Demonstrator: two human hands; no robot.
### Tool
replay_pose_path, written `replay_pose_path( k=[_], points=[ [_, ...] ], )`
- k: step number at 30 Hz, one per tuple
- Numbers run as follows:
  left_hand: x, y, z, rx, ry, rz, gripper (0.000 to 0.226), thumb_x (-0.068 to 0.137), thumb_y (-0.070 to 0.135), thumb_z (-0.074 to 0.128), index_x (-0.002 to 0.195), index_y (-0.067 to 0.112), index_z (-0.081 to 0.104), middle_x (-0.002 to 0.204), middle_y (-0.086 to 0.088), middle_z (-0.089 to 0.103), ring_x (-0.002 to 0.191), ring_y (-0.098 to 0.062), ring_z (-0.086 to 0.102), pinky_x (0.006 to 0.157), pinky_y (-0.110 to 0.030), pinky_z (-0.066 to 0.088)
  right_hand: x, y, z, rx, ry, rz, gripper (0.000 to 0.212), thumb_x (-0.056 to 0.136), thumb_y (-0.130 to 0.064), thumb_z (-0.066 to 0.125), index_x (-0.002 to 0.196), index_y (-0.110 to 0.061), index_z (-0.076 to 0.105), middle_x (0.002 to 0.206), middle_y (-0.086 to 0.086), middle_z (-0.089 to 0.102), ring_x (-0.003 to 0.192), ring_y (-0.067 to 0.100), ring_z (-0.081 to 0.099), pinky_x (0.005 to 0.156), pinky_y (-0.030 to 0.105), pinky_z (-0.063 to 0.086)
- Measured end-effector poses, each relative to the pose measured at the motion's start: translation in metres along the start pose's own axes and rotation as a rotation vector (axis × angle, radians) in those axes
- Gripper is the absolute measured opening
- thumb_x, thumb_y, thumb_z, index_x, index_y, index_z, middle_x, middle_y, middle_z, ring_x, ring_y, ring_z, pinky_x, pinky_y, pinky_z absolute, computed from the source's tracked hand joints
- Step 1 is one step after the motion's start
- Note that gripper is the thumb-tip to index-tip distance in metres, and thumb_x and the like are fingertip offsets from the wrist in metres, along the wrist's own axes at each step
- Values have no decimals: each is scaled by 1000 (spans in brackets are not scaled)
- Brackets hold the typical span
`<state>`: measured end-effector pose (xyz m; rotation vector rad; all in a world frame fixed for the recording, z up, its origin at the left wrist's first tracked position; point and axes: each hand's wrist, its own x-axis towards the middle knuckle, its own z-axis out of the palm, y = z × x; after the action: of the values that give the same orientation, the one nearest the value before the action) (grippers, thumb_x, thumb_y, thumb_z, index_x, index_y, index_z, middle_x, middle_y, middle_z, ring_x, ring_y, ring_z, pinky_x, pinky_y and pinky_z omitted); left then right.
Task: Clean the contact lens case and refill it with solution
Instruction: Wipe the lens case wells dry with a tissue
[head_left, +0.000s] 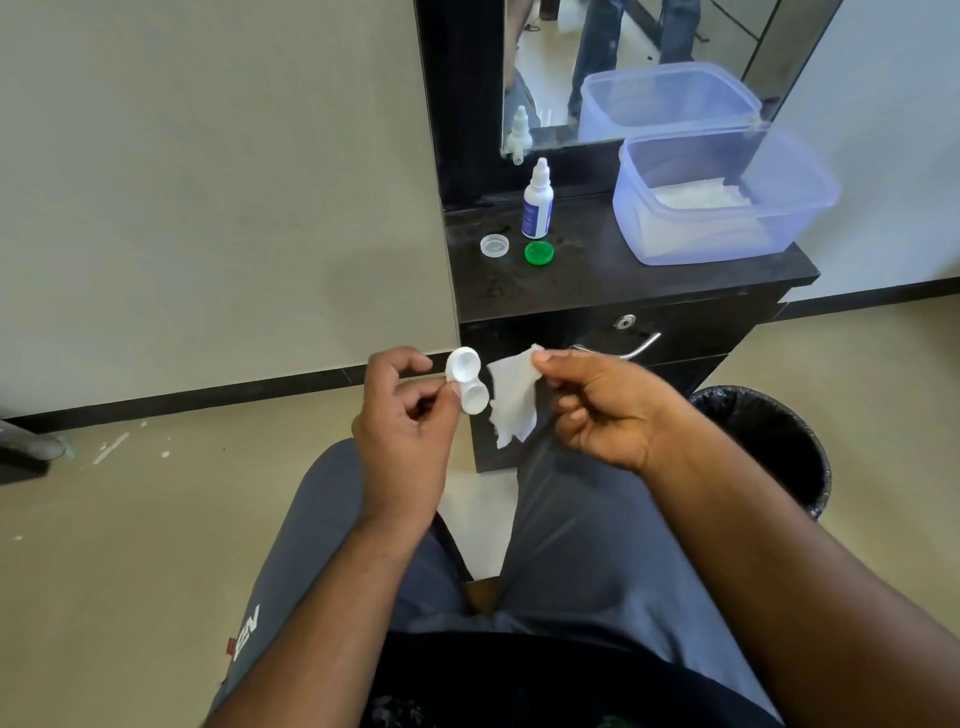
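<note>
Your left hand (402, 415) pinched the light, slick case (467, 380) between its 2 wells; right hand (597, 402) pinched limp tissue (511, 402) beside it.

glossy white plastic lens case (466, 381), soft crumpled tissue (513, 402), translucent plastic tub (722, 197), and a dark table (597, 280), perhaps laminated wood.

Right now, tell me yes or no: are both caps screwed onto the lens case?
No: the clear cap and the green cap lie on the dark cabinet top, while the left hand holds the open lens case.
</note>
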<state>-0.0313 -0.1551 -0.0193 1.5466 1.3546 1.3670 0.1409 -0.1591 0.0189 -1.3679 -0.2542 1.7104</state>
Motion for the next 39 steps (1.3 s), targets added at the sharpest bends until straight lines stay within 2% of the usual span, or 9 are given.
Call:
replay_pose_path(
  k=[4,9,12,16,21,25,29,33,39],
  points=[
    [10,8,-5,-164,-49,-177,38,81,-2,70,101,23,49,73,-6,74,74,-21,71,75,-35,59,-1,-9,-14,-272,66,-303,7,88,-15,65,84,-15,71,81,2,67,60,11,46,50,21,40],
    [15,19,-1,-230,-155,-291,36,84,-4,64,107,20,48,74,-10,73,73,-19,70,64,-22,56,0,-4,-7,-756,1,-680,5,83,-13,71,83,-18,71,94,-2,67,87,19,63,80,32,53],
    [16,23,1,-227,-188,-308,37,84,-4,64,108,20,48,74,-10,73,68,-14,68,62,-21,55,6,8,-5,-899,-83,-835,7,81,-12,73,88,-13,73,100,1,64,95,16,62,85,28,53],
    [16,21,-2,-265,-154,-351,38,83,-2,67,106,23,49,77,-12,74,75,-23,70,72,-38,60,10,23,-3,-754,-102,-851,11,82,-6,71,93,-6,72,101,6,68,94,14,65,86,27,54],
    [13,22,-3,-292,-120,-397,37,82,-3,69,104,22,51,78,-9,75,76,-22,73,69,-33,59,8,34,-4,-566,-148,-735,13,84,-2,66,94,-8,72,94,2,72,88,11,68,79,20,54],
    [12,24,-2,-245,-174,-402,37,82,-2,70,105,19,51,76,-8,75,75,-22,73,69,-37,61,11,34,-3,-530,-50,-756,10,83,-5,69,91,-10,73,93,1,71,86,9,67,76,19,53],
    [13,23,-3,-204,-120,-376,35,81,-2,71,101,20,53,74,-10,74,73,-25,72,68,-38,62,9,36,-5,-644,-77,-793,13,84,-5,68,93,-14,73,96,-1,69,90,8,66,81,19,53],
    [9,23,1,-120,-130,-355,34,82,-1,71,97,24,54,73,-6,74,71,-20,74,68,-38,62,10,43,-4,-909,68,-947,16,86,-10,67,101,-12,73,102,-2,65,93,9,62,81,19,53],
    [10,27,-1,-26,-210,-332,38,83,1,70,103,28,53,73,-2,75,70,-15,73,71,-34,62,10,50,-1,-1245,189,-1253,15,82,-13,67,94,-8,75,93,7,69,85,22,65,69,33,56]
  ],
)
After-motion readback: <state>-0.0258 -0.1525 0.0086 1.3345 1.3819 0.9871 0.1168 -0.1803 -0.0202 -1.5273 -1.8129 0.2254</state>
